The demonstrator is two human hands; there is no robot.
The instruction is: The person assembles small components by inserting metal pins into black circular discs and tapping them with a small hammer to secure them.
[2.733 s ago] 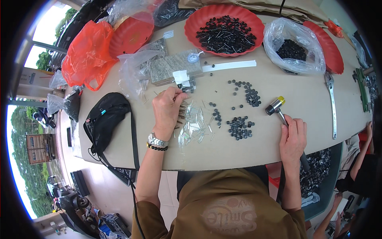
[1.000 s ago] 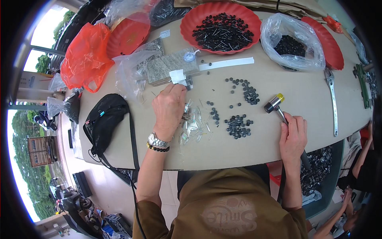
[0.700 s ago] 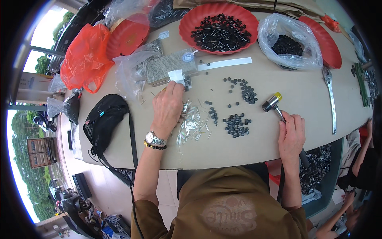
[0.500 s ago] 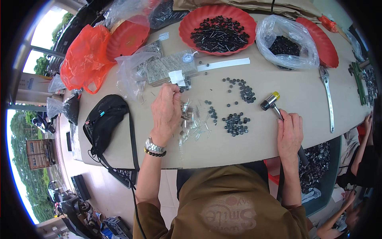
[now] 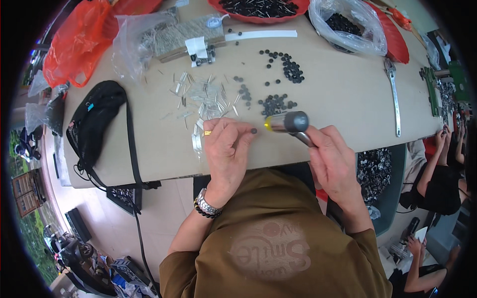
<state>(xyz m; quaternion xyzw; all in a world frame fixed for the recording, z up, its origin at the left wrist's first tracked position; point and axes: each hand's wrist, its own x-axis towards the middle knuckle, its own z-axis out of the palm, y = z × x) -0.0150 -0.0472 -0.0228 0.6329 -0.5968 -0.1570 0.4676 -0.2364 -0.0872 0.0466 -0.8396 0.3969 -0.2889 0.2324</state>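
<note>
Near the table's front edge, my left hand pinches a small round black cap between thumb and fingertip. My right hand grips a mallet by its handle; the two-ended mallet head, one face black and the other yellow, is raised to the right of the cap. Beyond my left hand lies a loose spread of thin metal pins. More black caps lie in clusters farther right. A grey block stands at the back left, with a small metal fixture and white paper at its front.
A red plate of black-headed pins and a clear bag of black parts sit at the back. An adjustable wrench lies right. A black pouch and orange-red bag are left. Other people's hands show far right.
My left hand has come back from the fixture toward the table's front edge, now showing a black cap in its pinch. The mallet has been lifted and turned. The view has shifted.
</note>
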